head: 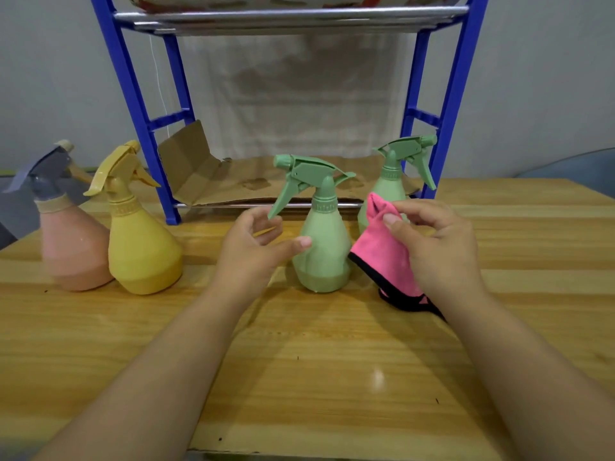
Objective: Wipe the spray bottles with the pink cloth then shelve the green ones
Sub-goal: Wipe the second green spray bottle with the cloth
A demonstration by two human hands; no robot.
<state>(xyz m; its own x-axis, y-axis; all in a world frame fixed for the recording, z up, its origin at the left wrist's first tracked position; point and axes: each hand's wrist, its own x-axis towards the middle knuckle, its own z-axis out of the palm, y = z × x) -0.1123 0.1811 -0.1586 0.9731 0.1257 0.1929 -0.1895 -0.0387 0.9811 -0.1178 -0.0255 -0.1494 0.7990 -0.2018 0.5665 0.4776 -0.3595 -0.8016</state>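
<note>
A green spray bottle (322,247) stands upright in the middle of the wooden table (316,361). A second green bottle (387,186) stands behind it to the right, partly hidden by the pink cloth (382,254). My right hand (439,247) pinches that black-edged cloth just right of the front bottle. Open, with fingers spread, my left hand (256,247) hovers at the front bottle's left side, its thumb tip close to the body. A yellow bottle (141,241) and a pink bottle (71,241) with a grey head stand at the left.
A blue-framed rack (133,104) with metal rails stands at the back of the table. Its lowest shelf holds a flattened cardboard sheet (213,181). A grey wall rises behind. The table's near edge runs along the bottom of the view.
</note>
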